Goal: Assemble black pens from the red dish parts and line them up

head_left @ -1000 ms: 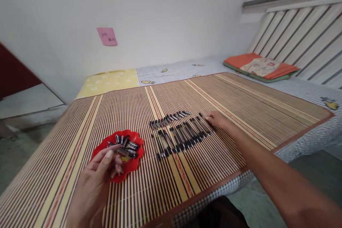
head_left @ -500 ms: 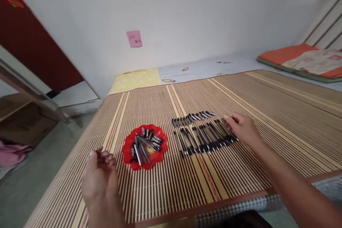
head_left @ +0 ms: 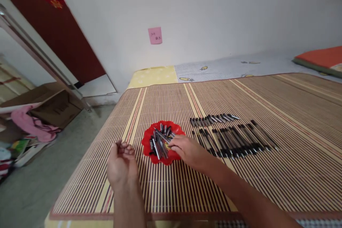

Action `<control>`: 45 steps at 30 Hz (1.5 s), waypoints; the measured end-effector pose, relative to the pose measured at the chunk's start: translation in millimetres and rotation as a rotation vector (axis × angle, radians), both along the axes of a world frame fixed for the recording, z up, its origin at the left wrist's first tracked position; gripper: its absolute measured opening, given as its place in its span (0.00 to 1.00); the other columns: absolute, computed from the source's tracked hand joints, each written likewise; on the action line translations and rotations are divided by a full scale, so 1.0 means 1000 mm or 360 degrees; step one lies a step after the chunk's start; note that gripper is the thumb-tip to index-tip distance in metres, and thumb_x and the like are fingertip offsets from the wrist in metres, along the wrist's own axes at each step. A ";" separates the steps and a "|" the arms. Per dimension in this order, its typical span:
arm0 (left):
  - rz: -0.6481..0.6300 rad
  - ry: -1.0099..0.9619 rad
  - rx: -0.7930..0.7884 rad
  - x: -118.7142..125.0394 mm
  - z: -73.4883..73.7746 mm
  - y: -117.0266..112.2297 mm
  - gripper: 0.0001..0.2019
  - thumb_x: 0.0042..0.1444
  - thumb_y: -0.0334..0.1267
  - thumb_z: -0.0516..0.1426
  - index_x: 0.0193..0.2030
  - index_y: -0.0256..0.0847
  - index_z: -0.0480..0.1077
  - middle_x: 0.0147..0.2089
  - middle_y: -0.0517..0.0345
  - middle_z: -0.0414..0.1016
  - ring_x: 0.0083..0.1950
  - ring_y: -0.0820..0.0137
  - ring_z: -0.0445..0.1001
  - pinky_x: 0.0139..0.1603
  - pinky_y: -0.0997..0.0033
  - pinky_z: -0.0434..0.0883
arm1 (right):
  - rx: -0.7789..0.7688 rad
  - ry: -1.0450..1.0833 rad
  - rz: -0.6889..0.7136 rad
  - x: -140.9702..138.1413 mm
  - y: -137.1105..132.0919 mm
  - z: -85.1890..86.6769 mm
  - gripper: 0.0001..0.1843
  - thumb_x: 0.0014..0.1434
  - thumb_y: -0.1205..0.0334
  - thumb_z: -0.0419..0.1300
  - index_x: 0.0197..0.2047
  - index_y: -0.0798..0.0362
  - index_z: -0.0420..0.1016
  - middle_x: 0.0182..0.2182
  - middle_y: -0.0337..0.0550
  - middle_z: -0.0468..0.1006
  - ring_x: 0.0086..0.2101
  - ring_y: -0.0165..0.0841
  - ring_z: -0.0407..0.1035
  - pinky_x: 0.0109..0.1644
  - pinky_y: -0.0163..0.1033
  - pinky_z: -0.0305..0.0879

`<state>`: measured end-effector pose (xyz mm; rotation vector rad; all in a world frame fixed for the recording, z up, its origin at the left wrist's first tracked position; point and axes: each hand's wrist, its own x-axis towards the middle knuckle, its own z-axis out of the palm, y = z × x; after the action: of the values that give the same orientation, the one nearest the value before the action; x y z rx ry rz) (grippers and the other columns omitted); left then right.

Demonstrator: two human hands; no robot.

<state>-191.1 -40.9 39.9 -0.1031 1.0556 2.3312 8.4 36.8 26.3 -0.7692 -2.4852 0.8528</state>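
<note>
Left hand (head_left: 123,164), lower left of center, is half open with fingers loosely curled, just left of the red dish (head_left: 146,143) of loose pen parts (head_left: 160,146) mid-frame. Right hand (head_left: 189,151) is over the dish's right edge, fingertips right by those parts, can't tell if gripping one. Right of center, two rows of pen pieces (head_left: 233,143) lie on the striped mat (head_left: 165,192).

Two hands (head_left: 122,164) (head_left: 189,151), one red bowl (head_left: 176,128), over ten pens (head_left: 236,139)
</note>
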 end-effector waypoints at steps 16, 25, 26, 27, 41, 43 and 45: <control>-0.0127 -0.0063 0.0062 0.001 -0.002 -0.001 0.13 0.66 0.32 0.51 0.30 0.35 0.71 0.25 0.61 0.66 0.24 0.77 0.63 0.25 0.80 0.61 | 0.0030 -0.0590 -0.0235 -0.025 0.003 -0.006 0.11 0.61 0.69 0.62 0.47 0.56 0.79 0.46 0.52 0.77 0.45 0.42 0.74 0.48 0.43 0.66; -0.0116 -0.0037 0.0060 -0.001 -0.006 -0.002 0.11 0.63 0.32 0.53 0.30 0.36 0.71 0.24 0.61 0.66 0.24 0.78 0.63 0.25 0.81 0.62 | 0.0038 -0.0679 -0.0270 -0.036 0.003 -0.005 0.16 0.61 0.66 0.64 0.51 0.60 0.77 0.48 0.57 0.77 0.46 0.47 0.75 0.48 0.47 0.68; -0.0129 -0.0025 0.0065 -0.001 -0.007 -0.002 0.10 0.62 0.33 0.53 0.30 0.36 0.71 0.24 0.61 0.66 0.23 0.78 0.63 0.25 0.81 0.61 | 0.0056 -0.0711 -0.0296 -0.036 0.003 -0.005 0.16 0.61 0.66 0.64 0.51 0.61 0.77 0.48 0.58 0.77 0.46 0.47 0.76 0.47 0.48 0.68; -0.0140 -0.0014 0.0070 -0.002 -0.008 -0.001 0.09 0.62 0.34 0.54 0.30 0.36 0.71 0.25 0.61 0.66 0.23 0.78 0.63 0.25 0.81 0.61 | 0.0071 -0.0742 -0.0316 -0.037 0.004 -0.005 0.15 0.61 0.66 0.63 0.51 0.61 0.77 0.47 0.58 0.78 0.45 0.47 0.76 0.46 0.48 0.69; -0.0154 -0.0054 0.0048 0.000 -0.009 0.000 0.09 0.62 0.33 0.54 0.31 0.35 0.71 0.25 0.60 0.67 0.24 0.77 0.65 0.25 0.80 0.62 | 0.0044 -0.0790 -0.0438 -0.043 0.003 -0.010 0.04 0.57 0.65 0.61 0.34 0.56 0.77 0.34 0.54 0.82 0.36 0.43 0.77 0.36 0.41 0.64; -0.0159 -0.0035 0.0062 0.000 -0.011 0.001 0.09 0.62 0.33 0.54 0.31 0.35 0.71 0.25 0.60 0.67 0.24 0.77 0.65 0.25 0.80 0.62 | 0.0042 -0.0755 -0.0456 -0.038 0.002 -0.008 0.03 0.57 0.65 0.60 0.34 0.54 0.76 0.33 0.51 0.81 0.35 0.41 0.76 0.34 0.40 0.62; -0.0167 -0.0014 0.0071 0.000 -0.014 0.001 0.08 0.61 0.33 0.55 0.31 0.35 0.71 0.26 0.60 0.67 0.25 0.77 0.65 0.26 0.80 0.63 | 0.0048 -0.0675 -0.0489 -0.032 0.003 -0.007 0.02 0.57 0.64 0.60 0.33 0.53 0.74 0.31 0.48 0.80 0.33 0.38 0.74 0.32 0.39 0.58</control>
<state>-190.8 -40.3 26.4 -0.0395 0.9805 2.2565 -23.8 39.8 19.7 -1.4003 -2.6176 0.5862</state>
